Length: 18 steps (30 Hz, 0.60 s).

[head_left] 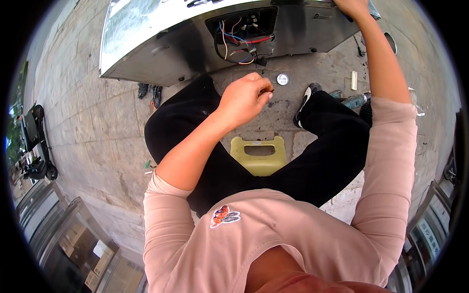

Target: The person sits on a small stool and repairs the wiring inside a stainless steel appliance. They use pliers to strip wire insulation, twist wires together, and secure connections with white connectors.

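Seated person with an open, box-shaped silver metal casing (161,57), set in front of the knees and cut off by the upper edge.
The left hand (245,99) is curled, fingers drawn together, before the casing's recess of red, blue and white wires (234,37); whether it pinches something small cannot be made out. The right hand (352,7), at the casing's right end, is cropped, its grip indeterminable; the recess's depth is dark.

You wear a pale pink top (322,237) with an orange-and-grey winged patch (224,216) at lower centre, black trousers (337,134) mid-frame, and a black-and-white shoe (305,104) right of centre.
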Each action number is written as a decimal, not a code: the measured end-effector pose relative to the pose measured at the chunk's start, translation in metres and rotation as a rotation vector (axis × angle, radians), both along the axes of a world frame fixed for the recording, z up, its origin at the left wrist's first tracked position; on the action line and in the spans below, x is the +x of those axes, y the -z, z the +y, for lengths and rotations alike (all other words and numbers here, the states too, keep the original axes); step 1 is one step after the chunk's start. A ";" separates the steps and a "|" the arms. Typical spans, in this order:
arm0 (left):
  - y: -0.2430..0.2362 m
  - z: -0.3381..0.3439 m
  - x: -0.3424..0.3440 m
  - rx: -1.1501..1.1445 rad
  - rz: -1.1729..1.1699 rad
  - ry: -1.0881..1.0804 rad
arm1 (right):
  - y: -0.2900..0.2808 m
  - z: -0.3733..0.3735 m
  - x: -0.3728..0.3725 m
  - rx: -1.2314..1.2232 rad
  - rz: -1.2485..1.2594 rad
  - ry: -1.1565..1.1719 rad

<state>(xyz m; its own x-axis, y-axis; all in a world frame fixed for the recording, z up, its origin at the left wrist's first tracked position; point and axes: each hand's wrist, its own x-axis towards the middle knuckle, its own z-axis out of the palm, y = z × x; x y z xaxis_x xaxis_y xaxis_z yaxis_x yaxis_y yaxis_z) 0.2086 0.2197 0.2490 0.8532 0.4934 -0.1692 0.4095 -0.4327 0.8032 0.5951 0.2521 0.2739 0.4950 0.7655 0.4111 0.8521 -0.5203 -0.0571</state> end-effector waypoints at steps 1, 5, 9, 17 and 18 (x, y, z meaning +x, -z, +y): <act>0.000 0.001 0.001 -0.001 -0.004 -0.010 | -0.002 -0.005 -0.002 0.124 0.117 -0.095; -0.003 -0.001 -0.007 -0.033 -0.024 -0.169 | -0.014 -0.060 -0.109 0.256 0.985 -0.465; 0.004 -0.006 -0.001 -0.305 -0.316 -0.280 | 0.013 -0.139 -0.225 0.028 1.674 -0.379; 0.019 0.025 0.012 0.227 -0.209 -0.354 | 0.037 -0.153 -0.202 0.303 1.631 -0.263; 0.033 0.028 0.009 0.376 -0.120 -0.283 | 0.034 -0.152 -0.201 0.311 1.598 -0.256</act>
